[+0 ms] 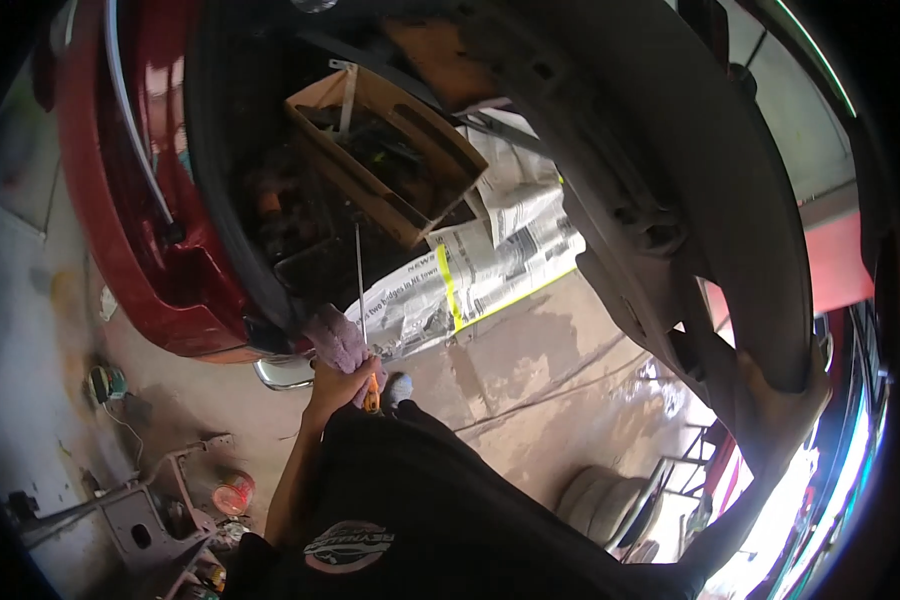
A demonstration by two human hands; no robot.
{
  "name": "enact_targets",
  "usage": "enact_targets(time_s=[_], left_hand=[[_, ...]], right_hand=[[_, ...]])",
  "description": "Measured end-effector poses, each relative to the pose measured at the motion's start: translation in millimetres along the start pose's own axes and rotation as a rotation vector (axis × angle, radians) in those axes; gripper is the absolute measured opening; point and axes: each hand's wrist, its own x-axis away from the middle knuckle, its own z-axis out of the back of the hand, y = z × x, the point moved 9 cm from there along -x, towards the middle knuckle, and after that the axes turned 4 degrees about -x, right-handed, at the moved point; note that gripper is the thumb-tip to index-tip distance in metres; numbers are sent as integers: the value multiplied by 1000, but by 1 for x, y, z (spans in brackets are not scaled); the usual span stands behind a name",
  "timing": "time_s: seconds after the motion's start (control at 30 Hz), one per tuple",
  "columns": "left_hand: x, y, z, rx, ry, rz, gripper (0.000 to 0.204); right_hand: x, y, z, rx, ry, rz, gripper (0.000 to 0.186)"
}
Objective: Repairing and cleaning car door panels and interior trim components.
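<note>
My left hand [342, 385] is closed around a long thin screwdriver [373, 393] with an orange handle, its shaft pointing away from me. A pinkish-grey rag [336, 338] is bunched in the same hand. At the right, my raised right hand [785, 415] grips the lower end of a large curved dark grey panel [750, 240], thumb on one face and fingers round the edge. The panel stands tall beside the open rear of a red car [210, 300]. Whether its upper end is attached cannot be seen.
Inside the car's cargo space sits an open cardboard box [370, 205] with dark parts. Printed paper sheets [510, 265] hang over the sill. Stacked tires [602, 505] stand at the lower right; a metal bracket [150, 525] and a red can [233, 493] are at the lower left.
</note>
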Motion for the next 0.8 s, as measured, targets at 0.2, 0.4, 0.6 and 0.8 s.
enact_targets(time_s=[0.2, 0.4, 0.6, 0.8], left_hand=[[2, 28, -16, 0, -132, -55, 13], [4, 37, 13, -178, -350, -193, 12], [26, 20, 54, -197, -584, -31, 28], [33, -22, 75, -264, -817, 84, 34]], right_hand=[[67, 5, 35, 21, -77, -170, 83], [151, -40, 81, 45, -153, -402, 89], [218, -91, 102, -23, -234, -593, 95], [300, -144, 120, -282, -218, -760, 77]])
